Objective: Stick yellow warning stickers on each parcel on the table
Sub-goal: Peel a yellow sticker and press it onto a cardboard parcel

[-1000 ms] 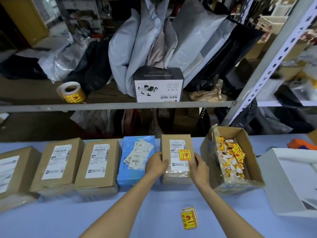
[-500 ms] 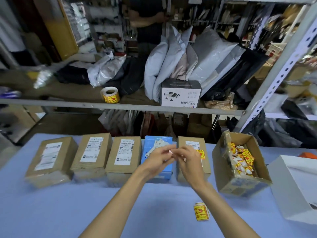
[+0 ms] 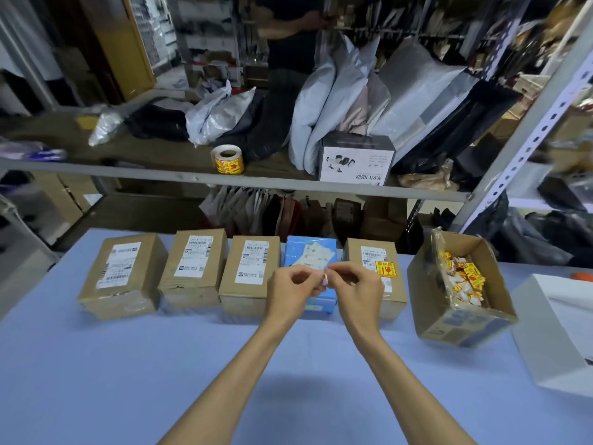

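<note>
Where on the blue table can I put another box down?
The widest bare patch of the table is near you, in front of the brown parcels and left of the left hand. A smaller one lies between the right hand and the open carton. The back row is crowded.

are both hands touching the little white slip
Touching: the head view shows the left hand and right hand each pinching the white slip at their fingertips.

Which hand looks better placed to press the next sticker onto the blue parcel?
Probably the left hand: it is in front of the blue parcel, while the right hand is in front of the brown parcel already bearing a yellow sticker. Both pinch the small piece between them.
</note>
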Demonstrator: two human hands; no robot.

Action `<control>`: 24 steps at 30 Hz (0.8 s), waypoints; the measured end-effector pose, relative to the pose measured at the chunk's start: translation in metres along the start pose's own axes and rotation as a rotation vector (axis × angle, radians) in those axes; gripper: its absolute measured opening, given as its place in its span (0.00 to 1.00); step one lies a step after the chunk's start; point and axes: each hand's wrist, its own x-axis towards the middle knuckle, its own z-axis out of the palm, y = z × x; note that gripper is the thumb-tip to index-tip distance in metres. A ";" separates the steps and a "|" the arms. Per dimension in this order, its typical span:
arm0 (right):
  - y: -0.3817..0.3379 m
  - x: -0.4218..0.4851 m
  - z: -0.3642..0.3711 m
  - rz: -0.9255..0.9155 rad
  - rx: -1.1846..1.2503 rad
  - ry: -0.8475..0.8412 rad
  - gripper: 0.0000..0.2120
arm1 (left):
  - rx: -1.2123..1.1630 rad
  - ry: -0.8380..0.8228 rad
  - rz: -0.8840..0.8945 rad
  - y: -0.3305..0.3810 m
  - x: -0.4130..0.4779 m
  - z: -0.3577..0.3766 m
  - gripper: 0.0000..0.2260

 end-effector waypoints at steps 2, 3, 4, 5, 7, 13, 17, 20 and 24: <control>-0.009 -0.003 0.001 -0.053 0.032 -0.057 0.06 | -0.043 0.053 0.004 0.001 0.000 -0.002 0.05; -0.012 -0.005 0.001 -0.081 0.041 -0.091 0.06 | -0.042 0.076 0.020 0.003 0.000 -0.004 0.06; -0.014 -0.006 0.001 -0.097 0.054 -0.122 0.06 | -0.052 0.085 0.034 0.005 0.001 -0.005 0.06; -0.015 -0.005 0.000 -0.101 0.071 -0.146 0.06 | -0.078 0.080 0.036 0.006 0.002 -0.006 0.05; -0.016 -0.001 -0.002 -0.098 0.101 -0.179 0.06 | -0.174 0.046 0.001 0.007 0.004 -0.009 0.03; -0.017 0.008 -0.003 -0.138 -0.031 -0.143 0.04 | -0.258 -0.092 -0.116 0.003 0.012 -0.007 0.07; -0.015 0.010 -0.002 -0.084 0.031 -0.126 0.07 | -0.206 -0.155 -0.112 0.007 0.013 -0.007 0.03; -0.013 0.009 -0.004 -0.042 0.092 -0.122 0.05 | -0.127 -0.171 -0.054 0.012 0.013 -0.011 0.05; -0.008 0.008 -0.009 -0.002 0.144 -0.043 0.03 | -0.075 -0.205 0.012 0.019 0.011 -0.010 0.06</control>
